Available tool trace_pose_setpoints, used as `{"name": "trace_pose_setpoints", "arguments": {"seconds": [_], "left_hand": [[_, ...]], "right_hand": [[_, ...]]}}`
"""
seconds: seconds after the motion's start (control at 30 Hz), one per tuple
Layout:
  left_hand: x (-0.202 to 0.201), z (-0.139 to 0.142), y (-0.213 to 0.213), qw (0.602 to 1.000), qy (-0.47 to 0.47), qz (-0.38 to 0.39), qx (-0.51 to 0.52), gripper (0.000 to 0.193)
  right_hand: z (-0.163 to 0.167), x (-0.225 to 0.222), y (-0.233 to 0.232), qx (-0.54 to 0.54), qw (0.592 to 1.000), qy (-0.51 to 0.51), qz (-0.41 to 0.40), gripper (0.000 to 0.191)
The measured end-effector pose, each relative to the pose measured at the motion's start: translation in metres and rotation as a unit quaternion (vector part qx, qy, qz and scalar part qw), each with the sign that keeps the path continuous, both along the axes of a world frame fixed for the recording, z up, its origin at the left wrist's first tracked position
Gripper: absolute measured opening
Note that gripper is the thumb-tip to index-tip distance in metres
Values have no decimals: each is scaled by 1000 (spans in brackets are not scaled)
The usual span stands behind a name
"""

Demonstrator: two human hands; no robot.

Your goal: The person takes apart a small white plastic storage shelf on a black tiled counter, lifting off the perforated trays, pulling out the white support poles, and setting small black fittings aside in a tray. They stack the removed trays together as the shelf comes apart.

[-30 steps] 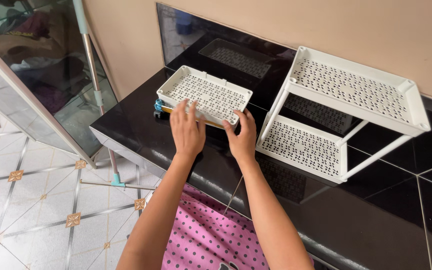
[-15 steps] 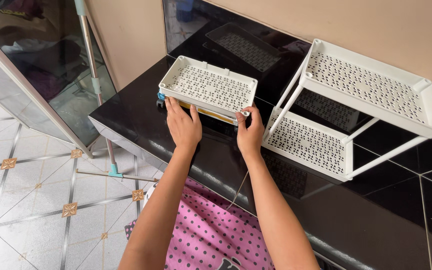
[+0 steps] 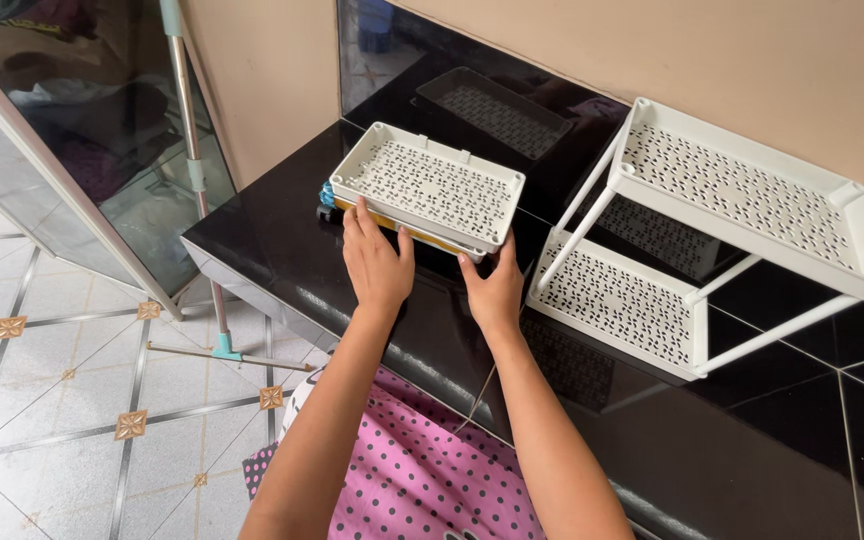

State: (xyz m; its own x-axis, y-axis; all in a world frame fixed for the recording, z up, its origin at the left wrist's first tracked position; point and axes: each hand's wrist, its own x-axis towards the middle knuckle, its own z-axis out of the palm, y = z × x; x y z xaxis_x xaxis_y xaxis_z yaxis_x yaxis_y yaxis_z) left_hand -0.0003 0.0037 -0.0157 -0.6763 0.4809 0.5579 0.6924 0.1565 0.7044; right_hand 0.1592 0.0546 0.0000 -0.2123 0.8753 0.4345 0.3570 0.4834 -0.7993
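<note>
Since the frame half a second ago, both hands have slid a little further up the black glossy tabletop [image 3: 282, 250], pressing closer against the near edge of the white perforated plastic tray [image 3: 428, 187], and the camera has tipped so the tray sits nearer the middle of the view. In the head view, the left hand [image 3: 376, 262] lies palm down with its fingers [image 3: 357, 222] stretched and slightly spread, their tips touching the tray's near long side close to its left corner; they are extended flat, not wrapped around anything. The right hand [image 3: 493, 290] rests just beside it, fingers likewise extended and pressed to the tray's near right corner, with the thumb toward the left hand. The tray lies flat on the tabletop near its left rear corner, stacked on a thin yellow-edged layer that shows along its near side, and a small blue piece [image 3: 326, 193] pokes out at its left end. To the right, well clear of the hands, stands a white two-tier perforated plastic rack [image 3: 752, 195], tilted, its lower shelf close to the right hand. A mop with a teal-jointed pole [image 3: 192, 170] leans by the beige wall [image 3: 652, 50] above the patterned tile floor [image 3: 62, 380]. A pink polka-dotted garment [image 3: 432, 480] shows between the forearms.
</note>
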Motion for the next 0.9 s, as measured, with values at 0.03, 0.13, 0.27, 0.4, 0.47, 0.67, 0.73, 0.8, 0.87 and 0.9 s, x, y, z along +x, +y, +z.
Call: {"name": "trace_pose_setpoints", "arguments": {"seconds": [0.03,0.13,0.27,0.4,0.47,0.67,0.73,0.8,0.87,0.9], "left_hand": [[0,0,-1,1000,23,0,-6,79],[-1,0,-5,998,53,0,-22,82],[-2,4,-10,999,22,-8,-28,82],[1,11,-10,982,180,19,-62,78],[3,15,-5,954,288,11,-83,76],[10,22,13,923,354,-90,-117,58],[11,20,13,930,345,-67,-109,51],[10,18,13,936,337,-55,-89,48],[10,13,10,941,328,-62,-63,48],[10,11,10,940,329,-60,-63,47]], "right_hand": [[-1,0,0,7,1000,-4,4,79],[-4,-4,4,6,999,-36,7,84],[-10,-8,12,44,997,-56,14,86],[-15,-5,16,34,995,-83,-54,56],[-16,-4,16,42,993,-103,-45,43],[-18,-14,12,88,978,-184,-46,39],[-18,-15,12,71,982,-168,-45,36],[-18,-17,13,58,986,-147,-46,34],[-19,-18,12,42,990,-122,-51,33],[-19,-18,12,54,990,-121,-53,32]]}}
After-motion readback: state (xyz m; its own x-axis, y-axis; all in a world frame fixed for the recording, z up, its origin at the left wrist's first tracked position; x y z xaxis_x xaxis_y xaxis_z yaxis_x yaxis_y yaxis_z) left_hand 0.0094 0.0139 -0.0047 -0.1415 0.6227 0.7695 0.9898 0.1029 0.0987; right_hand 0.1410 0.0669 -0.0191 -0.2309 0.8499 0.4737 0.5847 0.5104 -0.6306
